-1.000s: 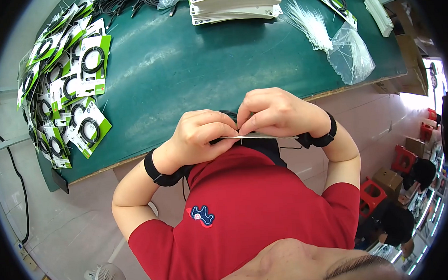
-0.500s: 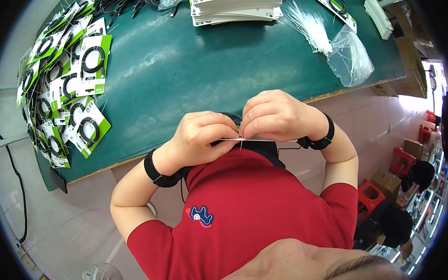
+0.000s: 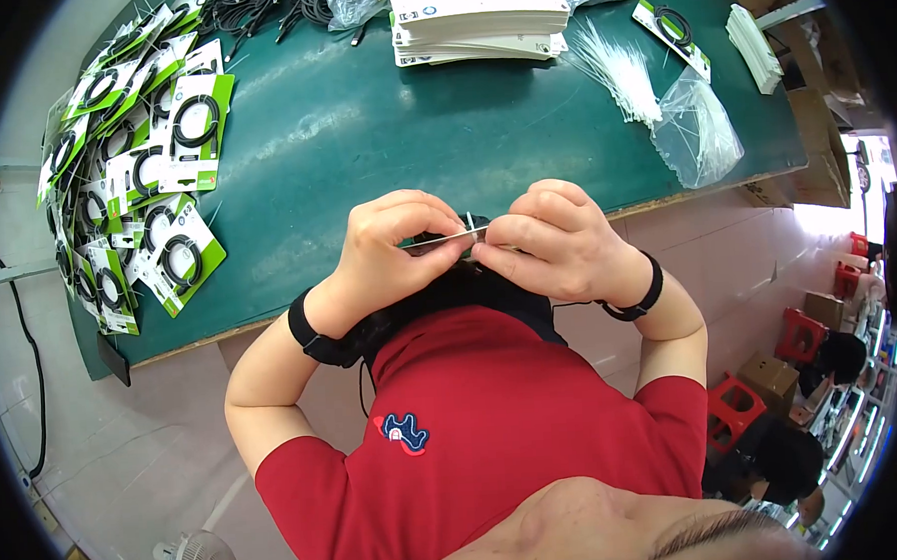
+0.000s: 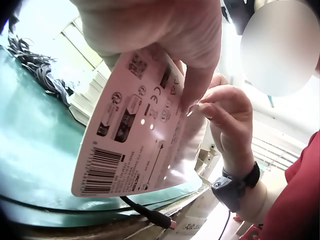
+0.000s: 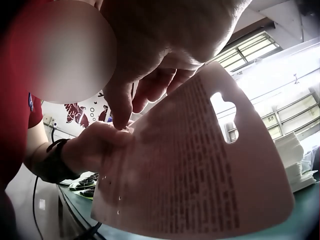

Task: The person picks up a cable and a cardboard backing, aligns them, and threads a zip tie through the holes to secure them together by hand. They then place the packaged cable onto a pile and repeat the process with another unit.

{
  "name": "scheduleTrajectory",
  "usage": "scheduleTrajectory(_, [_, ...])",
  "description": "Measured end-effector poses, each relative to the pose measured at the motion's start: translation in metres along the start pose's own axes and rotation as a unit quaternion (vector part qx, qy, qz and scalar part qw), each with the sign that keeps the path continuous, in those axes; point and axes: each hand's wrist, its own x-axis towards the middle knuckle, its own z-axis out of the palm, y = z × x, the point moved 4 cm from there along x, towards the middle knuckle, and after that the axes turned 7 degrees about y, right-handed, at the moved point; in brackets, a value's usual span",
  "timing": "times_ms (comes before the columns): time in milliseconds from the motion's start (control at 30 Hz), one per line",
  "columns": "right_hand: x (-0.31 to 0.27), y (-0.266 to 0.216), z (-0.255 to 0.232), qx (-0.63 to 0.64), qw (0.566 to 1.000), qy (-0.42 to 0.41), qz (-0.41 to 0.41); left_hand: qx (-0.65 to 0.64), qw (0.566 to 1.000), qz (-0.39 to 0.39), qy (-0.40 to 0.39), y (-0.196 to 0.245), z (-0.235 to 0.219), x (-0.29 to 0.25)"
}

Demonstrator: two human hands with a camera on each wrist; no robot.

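Note:
My left hand [image 3: 397,240] holds a printed packaging card [image 4: 145,130] up close to my body at the table's front edge. The card's back, with a barcode and small holes, faces the left wrist view; a hang slot shows at its other end in the right wrist view. My right hand [image 3: 557,237] is against the card, thumb and fingertip pinching a thin white cable tie [image 4: 192,109] beside the card's surface. A black cable plug [image 4: 159,219] hangs below the card. Most of the cable behind the card is hidden.
Finished cards with coiled black cables [image 3: 193,121] pile up at the left. A stack of cards [image 3: 478,28] stands at the back, near loose black cables [image 3: 277,12]. White cable ties [image 3: 615,73] lie by a clear bag [image 3: 697,134] at the right.
Both hands have risen slightly away from my shirt towards the table, and the card has tilted. The white tie end that pointed towards my body no longer shows there.

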Motion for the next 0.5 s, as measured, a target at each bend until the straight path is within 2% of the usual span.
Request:
scheduleTrajectory(100, [0.001, -0.002, 0.003, -0.004, 1.0, 0.005, -0.02, 0.003, 1.0, 0.003, 0.005, 0.001, -0.003, 0.002])
scheduleTrajectory(200, [0.003, -0.004, 0.005, 0.025, 0.999, 0.007, -0.036, 0.027, 0.998, 0.011, 0.047, 0.0, -0.009, 0.004])
scheduleTrajectory(300, [-0.004, -0.002, 0.016, 0.129, 0.991, 0.036, 0.008, 0.045, 0.997, 0.03, 0.062, 0.003, -0.012, 0.004])
scheduleTrajectory(333, [-0.007, -0.003, 0.018, 0.128, 0.991, 0.037, 0.007, 0.053, 0.995, 0.04, 0.069, 0.004, -0.013, 0.004])
scheduleTrajectory(367, [-0.012, 0.002, 0.021, 0.222, 0.967, 0.045, 0.116, 0.054, 0.995, 0.042, 0.069, 0.004, -0.014, 0.004])
scheduleTrajectory(400, [-0.017, 0.006, 0.024, 0.312, 0.923, 0.053, 0.221, 0.079, 0.991, 0.069, 0.085, 0.004, -0.015, 0.003])
scheduleTrajectory(433, [-0.022, 0.011, 0.029, 0.395, 0.858, 0.059, 0.322, 0.102, 0.985, 0.096, 0.1, 0.005, -0.016, 0.001])
scheduleTrajectory(467, [-0.021, 0.01, 0.028, 0.395, 0.858, 0.06, 0.322, 0.125, 0.978, 0.122, 0.114, 0.006, -0.016, -0.001])
scheduleTrajectory(500, [-0.026, 0.012, 0.035, 0.465, 0.78, 0.038, 0.417, 0.125, 0.978, 0.122, 0.112, 0.006, -0.015, -0.003])
